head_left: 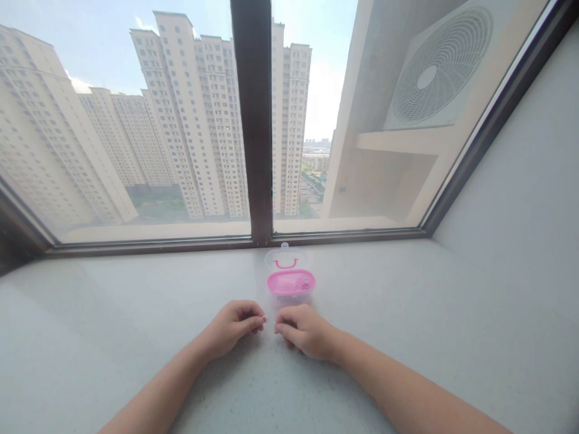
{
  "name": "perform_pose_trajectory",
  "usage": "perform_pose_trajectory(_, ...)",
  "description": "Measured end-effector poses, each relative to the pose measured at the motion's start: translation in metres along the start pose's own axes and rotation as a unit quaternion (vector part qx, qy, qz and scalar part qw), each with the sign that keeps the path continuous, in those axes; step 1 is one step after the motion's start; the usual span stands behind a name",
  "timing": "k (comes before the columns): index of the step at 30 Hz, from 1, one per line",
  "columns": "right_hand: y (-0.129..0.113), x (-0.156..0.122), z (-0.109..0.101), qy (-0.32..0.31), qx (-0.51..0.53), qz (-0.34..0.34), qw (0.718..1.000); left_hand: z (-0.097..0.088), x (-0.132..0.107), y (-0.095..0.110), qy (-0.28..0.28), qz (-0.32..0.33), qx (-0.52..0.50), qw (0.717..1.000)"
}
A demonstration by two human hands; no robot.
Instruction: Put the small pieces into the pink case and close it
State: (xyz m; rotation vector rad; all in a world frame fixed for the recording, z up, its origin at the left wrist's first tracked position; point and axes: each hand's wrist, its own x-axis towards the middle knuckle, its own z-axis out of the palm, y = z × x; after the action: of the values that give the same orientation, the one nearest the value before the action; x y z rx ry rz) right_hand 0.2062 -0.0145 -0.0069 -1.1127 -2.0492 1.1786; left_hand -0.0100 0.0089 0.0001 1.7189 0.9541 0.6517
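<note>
Over the pale stone sill, my left hand [239, 325] is closed, its thumb and fingertips pinched together. Facing it across a small gap, my right hand [305, 330] is pinched in the same way. Whatever the fingertips may hold is too small to make out. Just beyond my hands stands a small oval plastic box [292, 295] with a pink rim and clear lower sides. Some small items lie inside it, but they are too indistinct to name. Its clear lid [277, 258], which has a pink handle [286, 265], is tipped back toward the window.
The speckled white sill [136, 301] runs up to a dark window frame [259, 150]. At the right is a white wall [511, 199]. Beyond the glass are tall apartment buildings [181, 102] and an air-conditioner unit [441, 66].
</note>
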Motion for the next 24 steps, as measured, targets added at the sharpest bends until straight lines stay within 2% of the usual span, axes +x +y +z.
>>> perform_pose_trajectory(24, -0.0002, -0.0003, 0.0009, 0.005, -0.012, -0.005, 1.000, -0.0016, -0.0001, 0.0015, -0.003, 0.000, 0.021, 1.000)
